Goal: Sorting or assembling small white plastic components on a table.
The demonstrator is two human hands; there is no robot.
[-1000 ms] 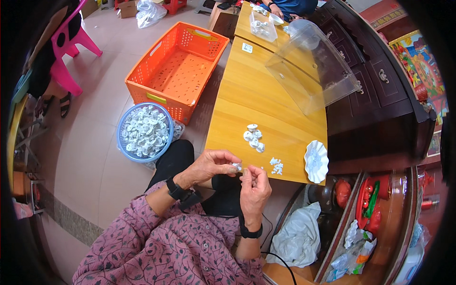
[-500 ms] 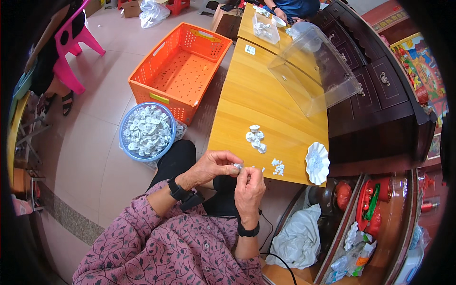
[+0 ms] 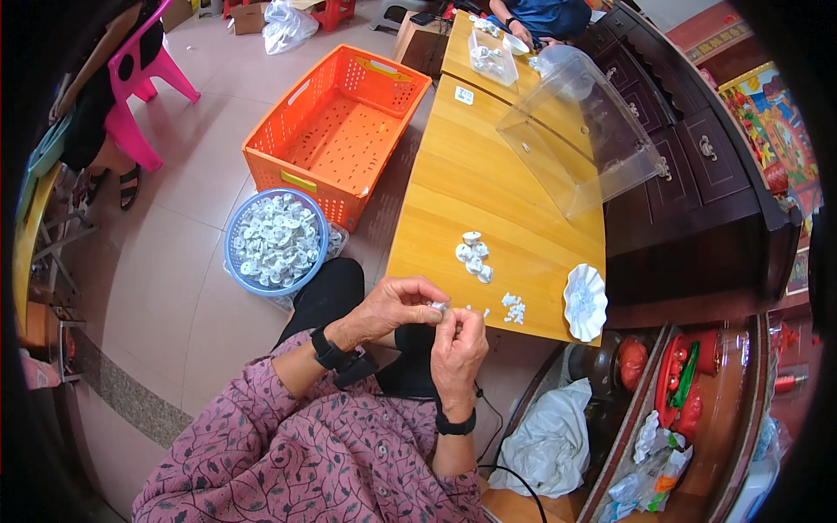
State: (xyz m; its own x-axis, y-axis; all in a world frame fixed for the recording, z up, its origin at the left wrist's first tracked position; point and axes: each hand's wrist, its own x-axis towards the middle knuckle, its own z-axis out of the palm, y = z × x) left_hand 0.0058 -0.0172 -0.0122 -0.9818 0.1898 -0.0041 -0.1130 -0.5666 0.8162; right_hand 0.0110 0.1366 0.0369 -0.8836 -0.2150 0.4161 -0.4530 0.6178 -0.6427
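My left hand [image 3: 398, 303] pinches a small white plastic part [image 3: 439, 306] between thumb and fingers, above my lap at the table's near edge. Close against it, my right hand [image 3: 458, 350] has its thumb and fingertips pressed together at the same part; anything else in them is too small to make out. On the yellow wooden table [image 3: 475, 166] just beyond my hands lies a cluster of white round parts [image 3: 472, 255]. To its right is a little heap of tiny white pieces [image 3: 514, 308]. A fluted white dish [image 3: 584, 302] with small translucent pieces stands at the table's right edge.
At my left a blue basket [image 3: 320, 247] full of white parts stands beside an orange crate [image 3: 288, 161]. A clear plastic box [image 3: 580, 131] sits across the table. A co-worker's hand [image 3: 520, 35] shows at the far end. Dark drawers [image 3: 697, 183] border the right.
Both hands keep nearly the same place and grip on the small white part. The whole view has shifted slightly; the parts on the table have not moved.
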